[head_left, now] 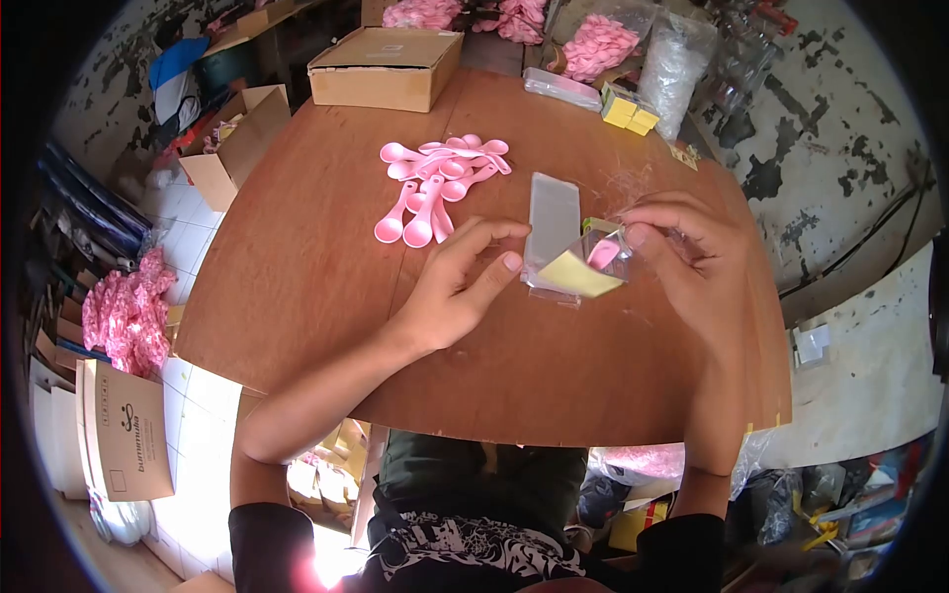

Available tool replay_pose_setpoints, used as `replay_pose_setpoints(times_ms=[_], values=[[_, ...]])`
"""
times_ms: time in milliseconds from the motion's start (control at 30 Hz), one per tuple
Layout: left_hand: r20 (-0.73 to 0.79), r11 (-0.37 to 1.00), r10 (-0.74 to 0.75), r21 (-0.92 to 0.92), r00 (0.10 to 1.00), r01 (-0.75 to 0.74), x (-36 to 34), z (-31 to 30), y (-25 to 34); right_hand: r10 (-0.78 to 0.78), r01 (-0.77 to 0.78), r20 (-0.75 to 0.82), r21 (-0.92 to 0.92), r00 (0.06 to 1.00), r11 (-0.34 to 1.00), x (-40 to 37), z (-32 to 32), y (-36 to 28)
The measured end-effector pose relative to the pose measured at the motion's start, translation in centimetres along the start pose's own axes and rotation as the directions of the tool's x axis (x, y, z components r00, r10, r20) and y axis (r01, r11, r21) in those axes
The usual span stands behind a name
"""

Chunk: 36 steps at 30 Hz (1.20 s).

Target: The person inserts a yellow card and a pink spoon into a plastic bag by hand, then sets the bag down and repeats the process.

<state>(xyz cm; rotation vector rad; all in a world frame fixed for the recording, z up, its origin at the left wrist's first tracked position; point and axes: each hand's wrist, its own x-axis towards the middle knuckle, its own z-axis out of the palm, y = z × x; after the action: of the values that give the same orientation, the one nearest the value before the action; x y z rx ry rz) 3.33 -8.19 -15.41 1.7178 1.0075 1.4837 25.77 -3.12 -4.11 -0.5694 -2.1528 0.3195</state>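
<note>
On the brown table, my right hand (682,237) pinches the upper right edge of a small clear box (618,259). Inside the box shows a pink piece (602,254), and a yellow card (581,275) lies at its lower left side. My left hand (474,272) has thumb and forefinger apart with nothing between them, just left of the box. Behind the box and partly beside it is a stack of clear plastic sheets or sleeves (554,217). A pile of pink spoons (435,188) spreads out beyond my left hand.
A closed cardboard box (381,74) stands at the table's back left. Yellow boxes (630,111), a clear flat pack (561,89) and a bubble-wrap roll (677,74) are at the back right. An open carton (232,148) stands left of the table.
</note>
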Motion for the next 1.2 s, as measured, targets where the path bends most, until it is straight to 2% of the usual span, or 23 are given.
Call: replay_pose_setpoints(times_ms=[33, 67, 133, 200, 267, 333, 367, 400, 433, 467, 500, 600, 667, 733, 800, 867, 900, 967, 1033, 1100, 1133, 1167, 1200], values=[[0.025, 0.998, -0.009, -0.063, 1.0, 0.011, 0.0, 0.1, 0.0, 0.193, -0.202, 0.065, 0.191, 0.979, 0.961, -0.5, 0.5, -0.4], [0.029, 0.998, -0.01, -0.062, 1.0, 0.012, -0.1, 0.0, 0.1, 0.361, -0.395, 0.162, 0.357, 0.919, 0.846, -0.9, 1.0, -0.7], [0.271, 0.923, -0.077, -0.345, 0.959, 0.171, -0.1, -0.2, 0.3, 0.396, -0.504, 0.322, 0.417, 0.86, 0.756, -2.1, 2.3, 0.1], [0.339, 0.895, -0.141, -0.357, 0.93, 0.266, -0.3, -0.1, 0.4, 0.422, -0.577, 0.395, 0.511, 0.816, 0.637, -3.5, 4.0, 1.0], [0.256, 0.91, -0.195, -0.313, 0.947, 0.272, -0.2, 0.9, -0.8, 0.447, -0.571, 0.356, 0.506, 0.821, 0.646, -4.8, 5.3, 1.9], [0.259, 0.905, -0.254, -0.277, 0.932, 0.324, -0.3, 0.9, -0.6, 0.476, -0.57, 0.314, 0.501, 0.821, 0.652, -5.1, 5.7, 2.2], [0.262, 0.895, -0.312, -0.241, 0.913, 0.375, -0.3, 1.0, -0.5, 0.374, -0.426, 0.211, 0.345, 0.903, 0.836, -5.1, 5.7, 2.4], [0.265, 0.894, -0.313, -0.241, 0.912, 0.377, -0.3, 1.1, -0.7, 0.24, -0.259, 0.131, 0.154, 0.962, 0.954, -5.1, 5.6, 2.4], [0.271, 0.913, -0.282, -0.217, 0.92, 0.344, -0.4, 1.1, -1.0, 0.244, -0.263, 0.13, 0.152, 0.961, 0.953, -5.2, 5.6, 2.4], [0.278, 0.931, -0.252, -0.193, 0.927, 0.31, -0.5, 1.3, -1.2, 0.179, -0.183, 0.094, 0.034, 0.979, 0.983, -5.2, 5.7, 2.2], [0.281, 0.93, -0.252, -0.193, 0.926, 0.312, -0.5, 1.4, -1.0, 0.108, -0.102, 0.067, -0.087, 0.992, 0.991, -5.3, 5.8, 2.1], [0.285, 0.94, -0.244, -0.164, 0.927, 0.298, -0.7, 1.6, -0.8, 0.051, -0.044, 0.039, -0.165, 0.998, 0.985, -5.6, 6.2, 2.0], [0.289, 0.981, -0.175, -0.025, 0.941, 0.19, -0.7, 1.6, -1.2, 0.028, -0.017, 0.049, -0.201, 0.998, 0.979, -5.7, 6.3, 2.0], [0.276, 0.986, -0.154, -0.018, 0.949, 0.165, -0.9, 1.9, -1.2, 0.006, 0.008, 0.06, -0.236, 0.998, 0.972, -5.7, 6.3, 1.9], [0.268, 0.99, -0.133, -0.012, 0.954, 0.141, -1.0, 2.0, -0.8, -0.099, 0.127, 0.096, -0.358, 0.99, 0.925, -5.7, 6.1, 1.7], [0.311, 0.984, -0.129, 0.16, 0.942, 0.082, -1.0, 1.8, 0.1, -0.099, 0.149, 0.139, -0.423, 0.985, 0.894, -5.9, 6.1, 1.3], [0.316, 0.984, -0.132, 0.158, 0.94, 0.085, -1.0, 1.9, 0.0, -0.099, 0.177, 0.182, -0.484, 0.978, 0.857, -6.0, 6.1, 1.2], [0.364, 0.98, -0.036, 0.194, 0.931, -0.037, -1.0, 2.1, -0.1, -0.092, 0.182, 0.202, -0.492, 0.975, 0.851, -6.1, 6.3, 1.0], [0.381, 0.98, -0.014, 0.19, 0.924, -0.063, -1.0, 2.0, -0.4, -0.089, 0.191, 0.221, -0.502, 0.971, 0.844, -6.1, 6.4, 1.3], [0.395, 0.978, 0.011, 0.187, 0.919, -0.093, -1.0, 2.1, -0.8, -0.092, 0.136, 0.145, -0.327, 0.985, 0.935, -6.2, 6.4, 2.5], [0.384, 0.967, 0.081, 0.192, 0.92, -0.166, -1.1, 2.2, -1.2, -0.093, 0.136, 0.143, -0.328, 0.985, 0.935, -6.3, 6.4, 2.8], [0.373, 0.951, 0.152, 0.197, 0.915, -0.238, -1.1, 2.2, -1.3, -0.007, 0.017, 0.062, -0.162, 0.998, 0.987, -6.3, 6.3, 3.1], [0.372, 0.951, 0.154, 0.197, 0.915, -0.24, -1.2, 2.1, -1.1, 0.093, -0.093, -0.002, 0.019, 0.996, 0.996, -6.2, 6.0, 3.3]])
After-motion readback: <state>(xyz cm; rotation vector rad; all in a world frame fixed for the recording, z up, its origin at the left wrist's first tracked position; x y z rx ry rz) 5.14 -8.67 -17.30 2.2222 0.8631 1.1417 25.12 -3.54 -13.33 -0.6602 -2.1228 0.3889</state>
